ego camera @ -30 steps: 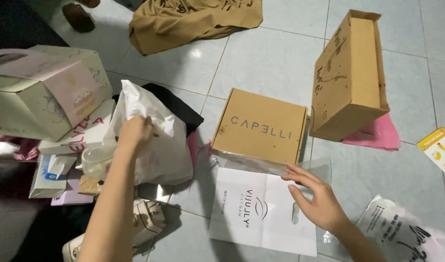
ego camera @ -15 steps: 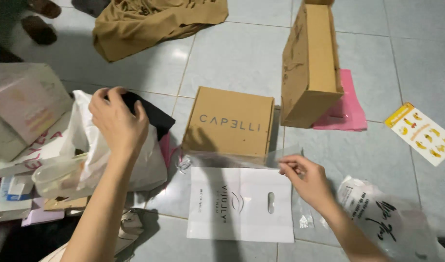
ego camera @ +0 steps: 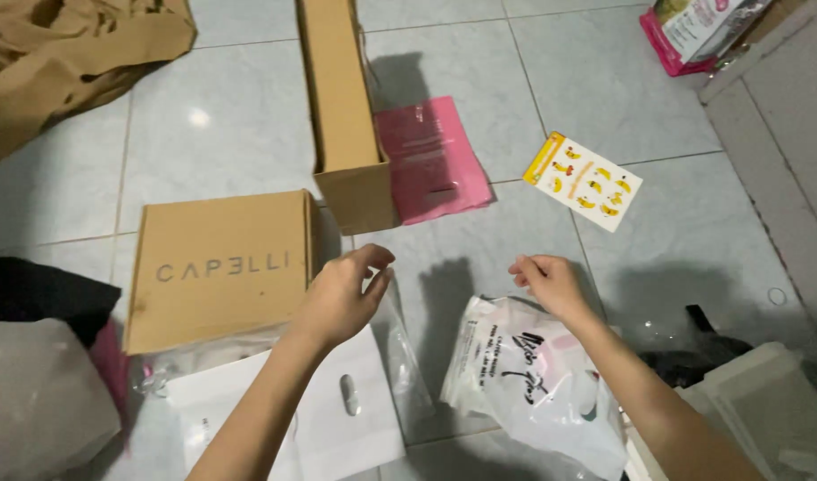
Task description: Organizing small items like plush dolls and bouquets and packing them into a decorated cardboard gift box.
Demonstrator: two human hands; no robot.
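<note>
On a pale tiled floor (ego camera: 479, 80), a closed flat cardboard box (ego camera: 217, 267) serves as the anchor. Beyond its far right corner an open long carton (ego camera: 341, 107) lies on its side, a pink plastic bag (ego camera: 430, 156) just beside it. Farther right sits a yellow-edged sticker sheet (ego camera: 582, 181). Near the box's front edge lies a white die-cut bag (ego camera: 337, 428), partly under clear film (ego camera: 399, 356). The left hand (ego camera: 341, 298) hovers curled, thumb and fingers apart; the right hand (ego camera: 546, 285) pinches loosely above a printed white plastic bag (ego camera: 528, 383).

Your left hand (ego camera: 341, 298) hovers beside the flat brown box (ego camera: 219, 267), right hand (ego camera: 546, 283) above the white printed bag (ego camera: 528, 383)
</note>
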